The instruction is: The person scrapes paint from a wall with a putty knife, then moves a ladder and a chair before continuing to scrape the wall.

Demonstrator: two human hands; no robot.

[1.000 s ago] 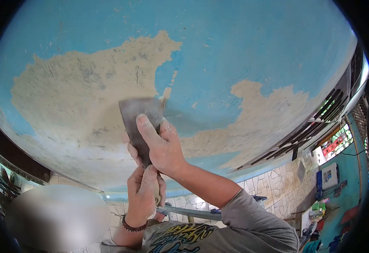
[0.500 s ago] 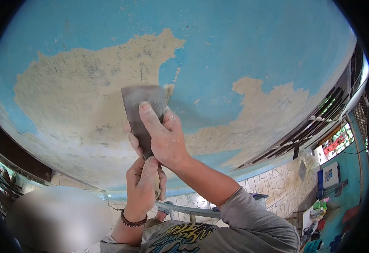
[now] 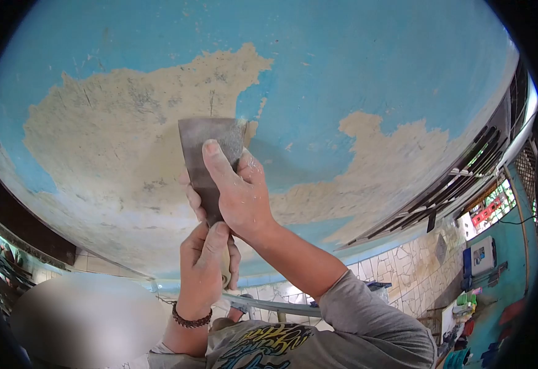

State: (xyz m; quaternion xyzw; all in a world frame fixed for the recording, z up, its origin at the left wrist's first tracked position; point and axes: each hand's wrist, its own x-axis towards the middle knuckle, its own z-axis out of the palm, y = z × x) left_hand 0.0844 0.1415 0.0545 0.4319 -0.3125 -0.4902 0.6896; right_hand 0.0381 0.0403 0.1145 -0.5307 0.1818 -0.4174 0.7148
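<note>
A wide, flat metal scraper [image 3: 210, 129] lies up against the wall [image 3: 318, 74], its broad edge at the top. My right hand [image 3: 241, 197] grips the blade, with the thumb pressed on its face and fingers behind it. Below, my left hand [image 3: 206, 261], with a dark beaded bracelet on the wrist, is wrapped round the scraper's handle. Whitish dust covers the fingers of both hands. The wall shows blue paint and a large bare beige patch [image 3: 115, 135] with ragged edges; another beige patch [image 3: 386, 160] lies to the right.
A blurred rounded shape [image 3: 87, 323] fills the lower left. Metal bars [image 3: 238, 301] run below the hands above a tiled floor [image 3: 398, 264]. Window slats [image 3: 460, 178] stand at the right. A white and blue container [image 3: 481, 257] and assorted items are at the far right.
Both hands and the scraper have moved slightly upward along the wall. The grip of each hand looks the same.
</note>
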